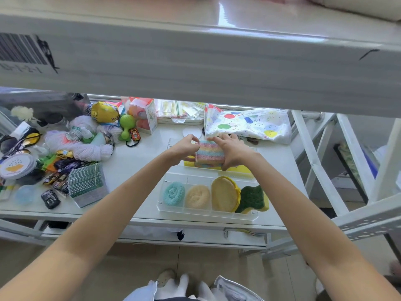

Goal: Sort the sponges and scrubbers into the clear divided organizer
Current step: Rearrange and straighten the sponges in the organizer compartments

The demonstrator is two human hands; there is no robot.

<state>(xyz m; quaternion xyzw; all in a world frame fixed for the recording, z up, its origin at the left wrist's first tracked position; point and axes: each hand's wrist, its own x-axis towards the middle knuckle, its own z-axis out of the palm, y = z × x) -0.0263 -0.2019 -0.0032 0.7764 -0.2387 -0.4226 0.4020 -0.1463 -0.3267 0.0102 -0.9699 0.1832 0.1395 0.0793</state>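
Note:
Both my hands hold a pastel rainbow-striped knitted sponge (209, 152) above the far side of the shelf. My left hand (184, 148) pinches its left edge, my right hand (231, 152) grips its right side. Under it lie yellow sponges (238, 169). Nearer to me stands the clear divided organizer (171, 210). Its compartments hold, from left to right, a teal round scrubber (173, 193), a cream round scrubber (198, 196), a tan and yellow round pad (224, 194) standing on edge, and a green and yellow wavy sponge (251, 198).
A pile of clutter fills the shelf's left: toy cars (55, 178), white yarn (86, 148), a stack of green packets (87, 183), a round tin (16, 166). A dotted bag (249, 124) lies at the back right. An upper shelf beam (195, 68) hangs overhead. White rack struts (314, 161) stand right.

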